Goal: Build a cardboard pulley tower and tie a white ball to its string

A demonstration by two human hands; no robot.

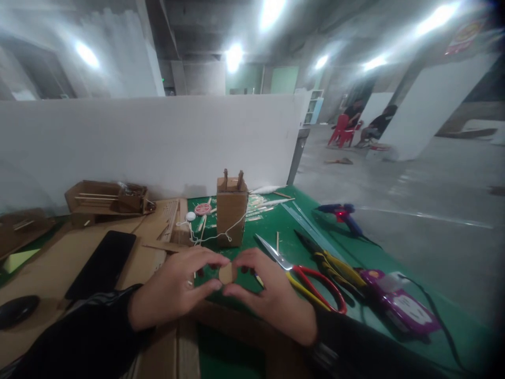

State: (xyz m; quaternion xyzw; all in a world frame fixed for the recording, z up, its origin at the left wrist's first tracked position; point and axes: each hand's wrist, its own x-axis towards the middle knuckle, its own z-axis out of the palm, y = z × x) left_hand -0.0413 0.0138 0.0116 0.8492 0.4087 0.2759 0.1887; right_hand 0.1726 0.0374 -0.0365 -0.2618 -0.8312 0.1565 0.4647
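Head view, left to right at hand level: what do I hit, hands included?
Black computer mouse → black smartphone → left hand → tan disc → right hand → red scissor handle → purple plastic box

Ceiling lights (234,57): glared white, with hazy streaks.
White partition (150,142): looked softly grey.
Seated people (382,123): were blurred and dim.
Right edge: smeared and darkened.
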